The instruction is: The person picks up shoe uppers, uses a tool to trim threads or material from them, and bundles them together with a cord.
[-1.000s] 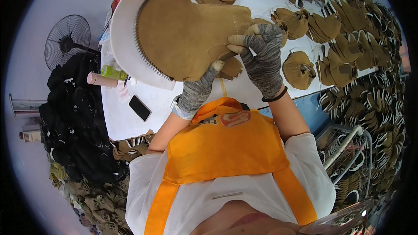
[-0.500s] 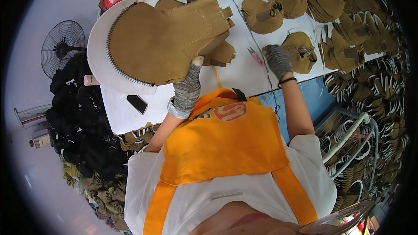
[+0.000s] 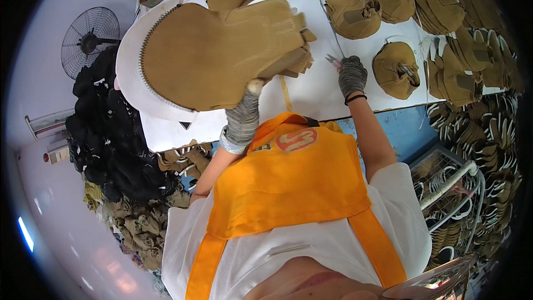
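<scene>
Left hand [image 3: 244,116] lifts tan shoe upper [image 3: 216,53]; right hand [image 3: 352,75] seemingly grips snips [image 3: 333,61].

Left hand [image 3: 243,119] in a grey knit glove holds up a big tan suede boot upper [image 3: 214,53] upper-centre; gloved right hand [image 3: 352,75] rests on the white table [image 3: 311,94] by small snips [image 3: 333,61].

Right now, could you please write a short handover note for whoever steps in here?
Left hand, gloved, holds up a tan suede shoe upper with white lining.
Right hand, gloved, rests on the white table at a small metal tool; grip unclear.
More tan uppers lie on the table; many hang on the rack at right.
Finished versus unfinished pieces cannot be told.
</scene>
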`<control>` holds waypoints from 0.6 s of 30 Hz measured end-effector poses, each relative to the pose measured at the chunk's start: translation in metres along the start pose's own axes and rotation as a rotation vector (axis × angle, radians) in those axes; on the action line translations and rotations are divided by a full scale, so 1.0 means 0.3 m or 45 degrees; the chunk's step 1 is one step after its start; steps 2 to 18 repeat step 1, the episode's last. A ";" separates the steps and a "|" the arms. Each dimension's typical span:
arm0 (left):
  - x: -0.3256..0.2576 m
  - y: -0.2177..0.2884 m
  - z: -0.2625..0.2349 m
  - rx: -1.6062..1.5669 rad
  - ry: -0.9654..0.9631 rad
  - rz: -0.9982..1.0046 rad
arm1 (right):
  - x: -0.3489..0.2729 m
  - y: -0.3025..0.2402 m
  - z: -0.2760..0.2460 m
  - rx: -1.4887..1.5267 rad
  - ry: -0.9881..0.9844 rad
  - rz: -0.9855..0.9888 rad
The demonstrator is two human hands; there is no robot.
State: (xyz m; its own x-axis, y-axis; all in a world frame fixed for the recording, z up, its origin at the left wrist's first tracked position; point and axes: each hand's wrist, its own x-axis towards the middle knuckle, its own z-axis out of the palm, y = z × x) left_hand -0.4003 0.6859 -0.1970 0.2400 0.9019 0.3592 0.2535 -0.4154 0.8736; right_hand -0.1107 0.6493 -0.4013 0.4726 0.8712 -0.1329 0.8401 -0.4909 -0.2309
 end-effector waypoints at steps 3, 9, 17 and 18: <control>-0.010 -0.013 0.004 0.002 0.003 -0.011 | 0.000 0.007 0.013 -0.004 -0.010 -0.004; -0.010 -0.013 0.004 0.002 0.003 -0.011 | 0.000 0.007 0.013 -0.004 -0.010 -0.004; -0.010 -0.013 0.004 0.002 0.003 -0.011 | 0.000 0.007 0.013 -0.004 -0.010 -0.004; -0.010 -0.013 0.004 0.002 0.003 -0.011 | 0.000 0.007 0.013 -0.004 -0.010 -0.004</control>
